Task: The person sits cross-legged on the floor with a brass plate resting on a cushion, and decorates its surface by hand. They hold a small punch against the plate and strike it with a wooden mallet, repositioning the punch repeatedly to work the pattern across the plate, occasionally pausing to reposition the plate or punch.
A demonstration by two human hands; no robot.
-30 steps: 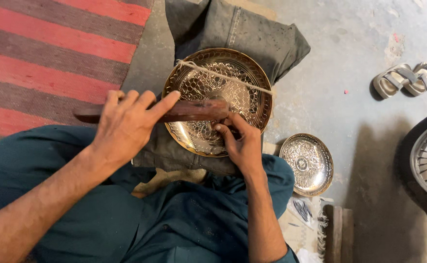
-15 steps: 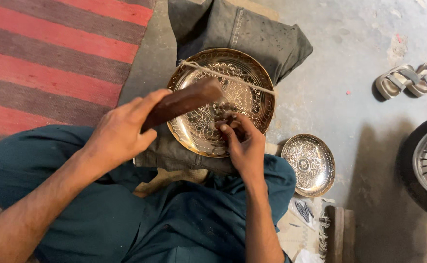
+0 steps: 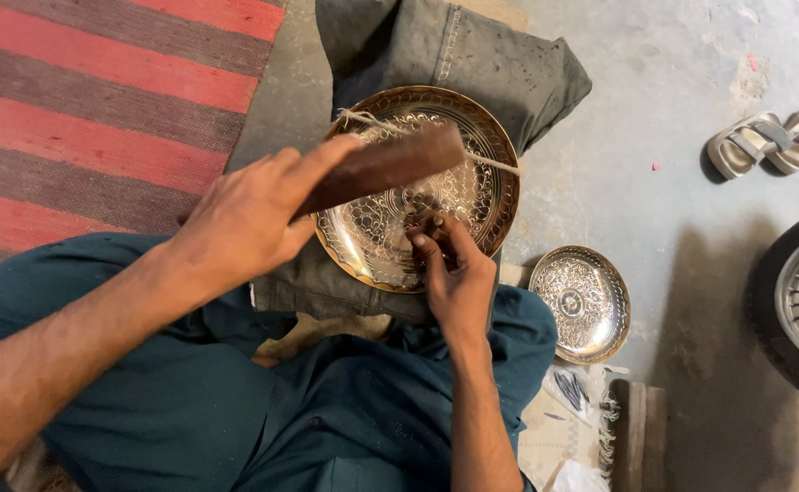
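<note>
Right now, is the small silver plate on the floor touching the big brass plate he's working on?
Apart. The head view shows the small silver plate lying on the concrete floor beside the big brass plate, with grey cloth and bare floor between their rims.

Your left hand (image 3: 249,214) is gripping with fingers curled, forearm angling in from the lower left. Your right hand (image 3: 454,273) is pinching, fingertips seemingly bunched together, wrist bent upward.
</note>
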